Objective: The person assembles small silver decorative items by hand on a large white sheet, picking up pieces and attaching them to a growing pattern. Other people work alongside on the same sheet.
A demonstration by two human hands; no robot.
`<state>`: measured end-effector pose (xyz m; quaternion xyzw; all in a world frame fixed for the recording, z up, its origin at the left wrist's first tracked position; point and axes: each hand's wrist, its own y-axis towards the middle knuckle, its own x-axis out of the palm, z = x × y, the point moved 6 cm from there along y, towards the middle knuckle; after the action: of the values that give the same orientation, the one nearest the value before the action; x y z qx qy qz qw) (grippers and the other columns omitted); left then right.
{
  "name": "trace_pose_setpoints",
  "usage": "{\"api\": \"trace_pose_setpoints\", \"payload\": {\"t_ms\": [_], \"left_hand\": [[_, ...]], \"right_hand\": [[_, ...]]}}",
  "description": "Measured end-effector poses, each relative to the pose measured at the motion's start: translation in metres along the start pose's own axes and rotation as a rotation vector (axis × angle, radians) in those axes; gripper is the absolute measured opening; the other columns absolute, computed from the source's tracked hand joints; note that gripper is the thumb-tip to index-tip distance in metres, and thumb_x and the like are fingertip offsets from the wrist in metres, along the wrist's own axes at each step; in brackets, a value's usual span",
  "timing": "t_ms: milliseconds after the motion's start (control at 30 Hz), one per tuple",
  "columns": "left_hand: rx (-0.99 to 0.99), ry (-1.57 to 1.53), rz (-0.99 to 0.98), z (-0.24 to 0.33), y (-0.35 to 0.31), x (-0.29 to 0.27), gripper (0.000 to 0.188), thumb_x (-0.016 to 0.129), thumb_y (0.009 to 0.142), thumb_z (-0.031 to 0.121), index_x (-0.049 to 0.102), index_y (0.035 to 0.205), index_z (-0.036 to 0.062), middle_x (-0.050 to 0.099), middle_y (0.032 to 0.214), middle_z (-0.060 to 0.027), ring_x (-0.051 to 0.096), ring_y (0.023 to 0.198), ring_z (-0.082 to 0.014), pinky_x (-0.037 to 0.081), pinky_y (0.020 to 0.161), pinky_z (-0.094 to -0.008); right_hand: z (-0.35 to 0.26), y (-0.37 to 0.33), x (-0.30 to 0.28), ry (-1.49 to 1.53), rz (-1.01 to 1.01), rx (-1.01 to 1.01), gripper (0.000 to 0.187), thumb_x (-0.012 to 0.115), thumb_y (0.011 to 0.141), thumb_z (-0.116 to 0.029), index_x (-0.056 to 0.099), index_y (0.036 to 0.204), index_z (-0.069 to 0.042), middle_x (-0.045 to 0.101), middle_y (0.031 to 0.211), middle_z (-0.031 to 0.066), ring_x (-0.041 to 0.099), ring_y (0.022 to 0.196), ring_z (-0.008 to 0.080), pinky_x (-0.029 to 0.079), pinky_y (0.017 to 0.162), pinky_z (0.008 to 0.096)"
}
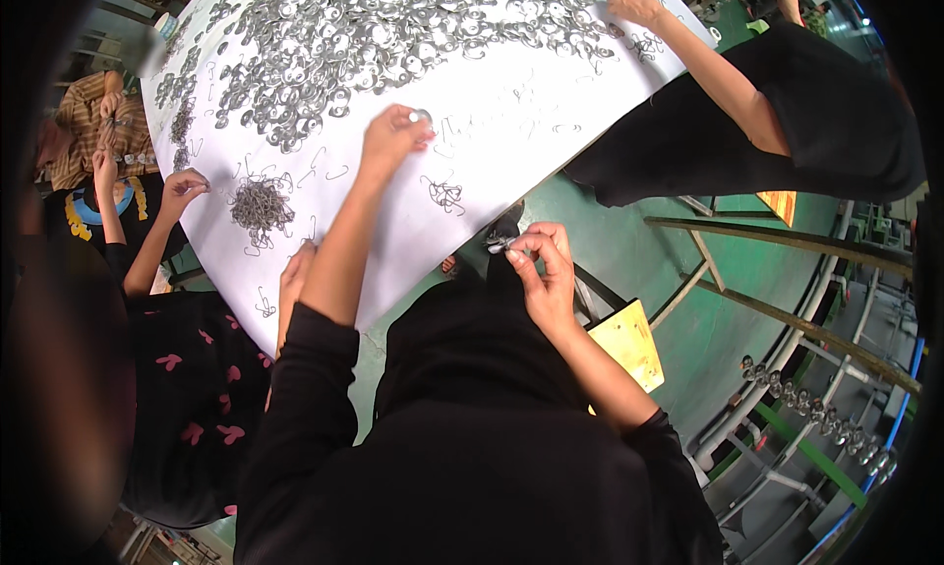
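Observation:
My left hand (389, 142) is stretched over the white table, its fingers pinched on a round shiny metal disc (421, 118). Near my body, just off the table's edge, my right hand (549, 275) has thumb and fingers closed on a small bunch of metal pieces (500, 242); their exact shape is hard to make out. Beyond my left hand spreads a big heap of similar round metal discs (344, 44). A small cluster of bent wire hooks (444, 194) lies on the table between my two hands, and a denser pile of hooks (262, 206) is to the left.
Co-workers' hands reach in at the far right (637, 6) and at the left (184, 189); another person's hand (295, 270) is beside my left forearm. A yellow stool top (629, 345) stands at my right. Metal frame bars (777, 240) are farther right.

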<state>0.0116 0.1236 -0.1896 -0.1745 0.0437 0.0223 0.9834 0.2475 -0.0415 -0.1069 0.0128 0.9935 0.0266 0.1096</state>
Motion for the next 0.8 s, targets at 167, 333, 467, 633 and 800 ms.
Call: {"api": "trace_pose_setpoints", "payload": {"t_ms": [167, 333, 467, 633, 800], "left_hand": [[-0.075, -0.257, -0.160, 0.004, -0.102, 0.047, 0.014, 0.069, 0.083, 0.014, 0.064, 0.092, 0.0029, 0.067, 0.089, -0.0050, 0.063, 0.080, -0.0120, 0.052, 0.072, -0.0250], [0.002, -0.271, -0.148, 0.023, -0.154, 0.063, 0.016, 0.067, 0.084, 0.011, 0.066, 0.087, -0.0045, 0.058, 0.085, -0.0026, 0.054, 0.072, -0.0088, 0.044, 0.065, -0.0219], [0.054, -0.214, -0.171, 0.022, -0.166, 0.063, 0.015, 0.064, 0.086, 0.010, 0.067, 0.090, -0.0037, 0.055, 0.087, -0.0022, 0.053, 0.074, -0.0086, 0.043, 0.066, -0.0216], [0.126, -0.138, -0.190, 0.027, -0.169, 0.064, 0.016, 0.062, 0.089, 0.010, 0.068, 0.098, -0.0024, 0.055, 0.092, -0.0009, 0.052, 0.075, -0.0076, 0.043, 0.066, -0.0204], [0.138, -0.126, -0.202, 0.029, -0.167, 0.067, 0.017, 0.064, 0.087, 0.010, 0.069, 0.099, -0.0005, 0.058, 0.091, -0.0020, 0.054, 0.077, -0.0080, 0.042, 0.065, -0.0211]], "right_hand": [[-0.003, -0.002, 0.007, 0.003, 0.076, -0.003, 0.007, 0.066, 0.082, -0.007, 0.061, 0.085, -0.004, 0.048, 0.093, 0.0058, 0.047, 0.084, 0.0170, 0.039, 0.072, 0.0265], [-0.004, -0.004, 0.013, 0.043, 0.133, -0.035, 0.007, 0.067, 0.081, -0.007, 0.062, 0.085, -0.005, 0.048, 0.090, 0.0052, 0.047, 0.087, 0.0180, 0.036, 0.095, 0.0308], [-0.004, -0.008, 0.019, 0.090, 0.141, 0.010, 0.008, 0.068, 0.080, -0.005, 0.062, 0.085, -0.005, 0.048, 0.089, 0.0047, 0.046, 0.085, 0.0179, 0.035, 0.098, 0.0330], [-0.006, -0.007, 0.021, 0.023, 0.127, -0.058, 0.008, 0.068, 0.080, -0.005, 0.062, 0.084, -0.005, 0.048, 0.087, 0.0040, 0.048, 0.083, 0.0171, 0.030, 0.105, 0.0357], [0.000, -0.002, 0.019, 0.003, 0.121, -0.025, 0.009, 0.069, 0.079, -0.006, 0.063, 0.086, -0.005, 0.050, 0.088, 0.0037, 0.049, 0.083, 0.0158, 0.039, 0.092, 0.0317]]}}
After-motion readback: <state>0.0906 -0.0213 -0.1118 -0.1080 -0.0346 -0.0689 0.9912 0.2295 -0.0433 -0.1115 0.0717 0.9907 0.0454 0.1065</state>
